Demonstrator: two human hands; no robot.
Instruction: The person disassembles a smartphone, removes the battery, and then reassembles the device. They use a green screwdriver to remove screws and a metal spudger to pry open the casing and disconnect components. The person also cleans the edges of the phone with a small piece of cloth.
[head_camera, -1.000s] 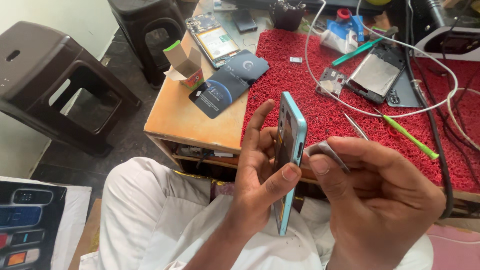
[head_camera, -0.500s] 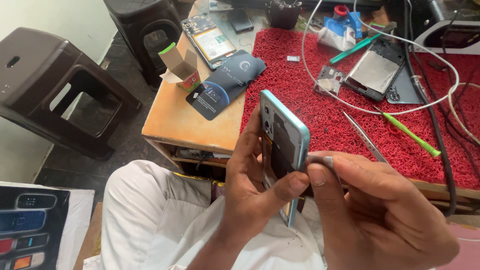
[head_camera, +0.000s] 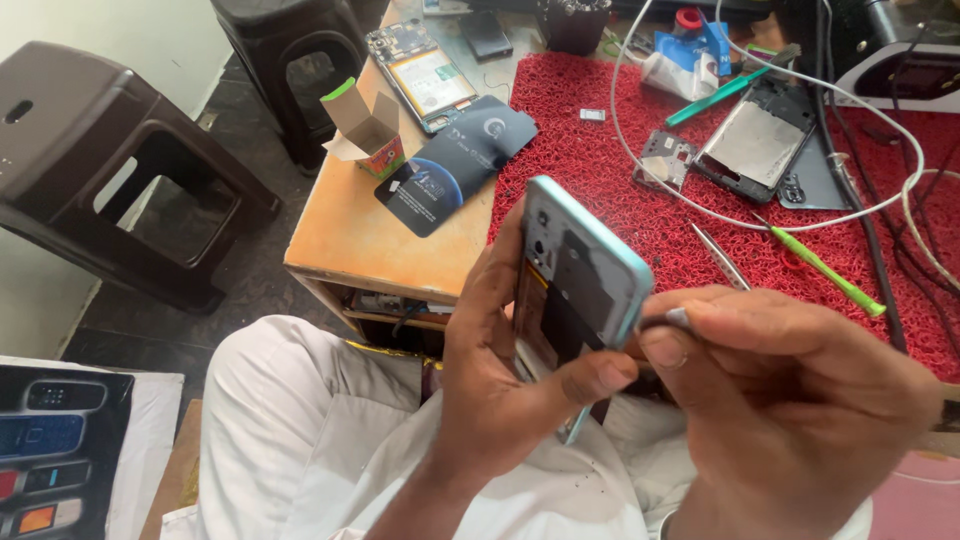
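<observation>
Beyond the person's lap, a wooden workbench (head_camera: 350, 235) fills the middle of the view, and a red looped mat (head_camera: 640, 190) covers most of its right part. Left of the workbench stands a large dark brown plastic stool (head_camera: 90, 150) on the floor, with a second, darker stool (head_camera: 290, 50) behind the bench's far left corner. On the mat, toward the workbench's far right, lies an opened phone body (head_camera: 755, 140) with a white cable (head_camera: 640, 165) curving round it, and nearer the front a green-handled screwdriver (head_camera: 825, 270) beside a pair of metal tweezers (head_camera: 720, 255). On the bare wood at the workbench's left edge lie a dark round-cornered card (head_camera: 455, 165), another phone with its insides showing (head_camera: 425, 70) and a small open cardboard box (head_camera: 365, 130).

In front of the workbench's near edge, over the lap, the left hand (head_camera: 500, 390) grips a light blue phone back shell (head_camera: 575, 295), held upright and tilted, fingers curled behind it and the thumb pressed across its dark inner face. The right hand (head_camera: 790, 400) is closed, thumb and fingers pinching a thin grey metal tool (head_camera: 665, 320) whose tip touches the shell's right edge, just beside the left thumb.
</observation>
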